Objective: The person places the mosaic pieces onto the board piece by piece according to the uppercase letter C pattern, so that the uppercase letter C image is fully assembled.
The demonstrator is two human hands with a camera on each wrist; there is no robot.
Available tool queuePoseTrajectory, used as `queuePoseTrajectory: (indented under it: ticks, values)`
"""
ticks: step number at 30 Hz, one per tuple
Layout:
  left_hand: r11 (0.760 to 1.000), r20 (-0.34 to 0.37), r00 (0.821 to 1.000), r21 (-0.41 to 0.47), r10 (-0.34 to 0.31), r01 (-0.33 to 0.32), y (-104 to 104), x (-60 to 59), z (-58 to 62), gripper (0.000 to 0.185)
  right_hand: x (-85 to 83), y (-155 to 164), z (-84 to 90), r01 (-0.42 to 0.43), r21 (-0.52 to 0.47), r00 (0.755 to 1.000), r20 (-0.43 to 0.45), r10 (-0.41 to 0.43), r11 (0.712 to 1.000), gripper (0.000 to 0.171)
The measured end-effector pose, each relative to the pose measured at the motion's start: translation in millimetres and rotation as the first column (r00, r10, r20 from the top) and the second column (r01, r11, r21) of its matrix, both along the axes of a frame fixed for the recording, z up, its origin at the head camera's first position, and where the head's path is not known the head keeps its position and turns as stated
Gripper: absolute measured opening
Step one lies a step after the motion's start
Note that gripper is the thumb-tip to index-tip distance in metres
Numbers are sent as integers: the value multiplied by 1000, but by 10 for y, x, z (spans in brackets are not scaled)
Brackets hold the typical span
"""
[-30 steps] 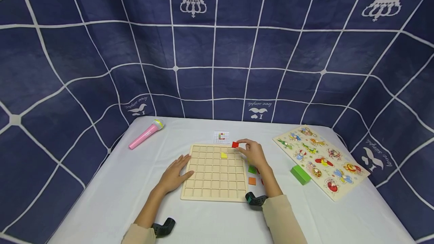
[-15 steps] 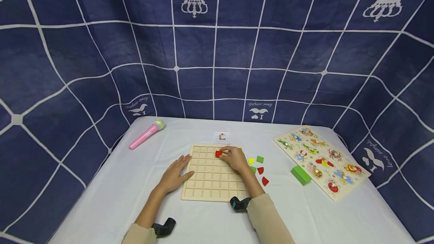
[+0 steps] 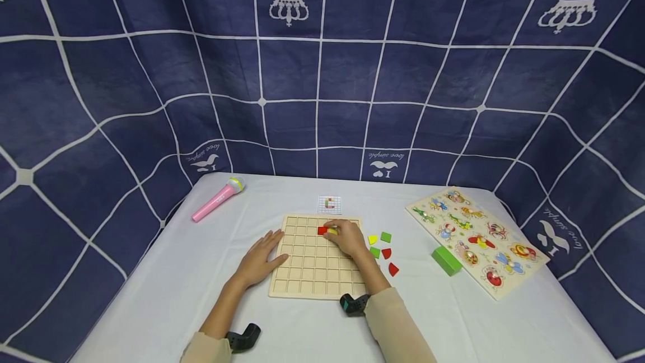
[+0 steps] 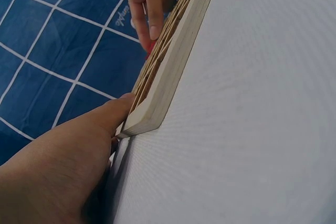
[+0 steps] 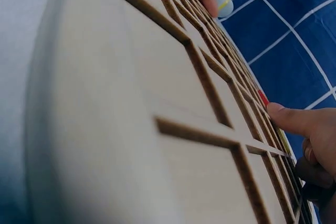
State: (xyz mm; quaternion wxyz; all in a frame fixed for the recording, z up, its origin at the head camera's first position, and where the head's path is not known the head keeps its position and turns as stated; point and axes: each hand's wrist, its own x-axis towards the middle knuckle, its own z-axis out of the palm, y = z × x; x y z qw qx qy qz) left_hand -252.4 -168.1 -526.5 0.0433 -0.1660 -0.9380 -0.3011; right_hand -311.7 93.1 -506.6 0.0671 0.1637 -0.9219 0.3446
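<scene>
A wooden grid board (image 3: 317, 273) lies on the white table. My left hand (image 3: 259, 259) rests flat on the cloth, its thumb against the board's left edge (image 4: 173, 61). My right hand (image 3: 344, 236) is over the board's far rows and pinches a red tile (image 3: 322, 231) at its fingertips, low in a cell. A yellow tile (image 3: 332, 232) sits in the cell just right of it, partly under the fingers. In the left wrist view the right hand's fingers (image 4: 152, 19) point down onto the red tile (image 4: 149, 49).
Loose yellow (image 3: 372, 239), green (image 3: 386, 237) and red (image 3: 393, 269) tiles lie right of the board. A pattern card (image 3: 330, 204) sits behind it, with a pink microphone (image 3: 218, 199) at far left. At right are a green block (image 3: 446, 260) and an animal puzzle (image 3: 478, 240).
My right hand carried the red tile from beyond the board's far right corner leftwards, down to a cell beside the yellow tile. The left hand stayed put.
</scene>
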Motion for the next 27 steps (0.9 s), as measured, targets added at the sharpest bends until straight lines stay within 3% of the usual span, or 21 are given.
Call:
queuePoseTrajectory:
  ticks: [8,14,18,27]
  values:
    - [1000,13,1000,6,5,-5,10,14,-2,69,53,131,24,-6,-96,999,41,10,995,31]
    - [1000,12,1000,4,4,-4,6,13,0,69,131,392,128,37,-158,999,19,-35,987,25]
    - [1000,7,1000,-1,1,-1,-8,7,-5,69,159,618,188,96,-141,995,32,-92,985,22]
    - [1000,7,1000,0,-1,1,-17,0,-3,68,216,1072,151,161,-78,973,177,-145,984,22]
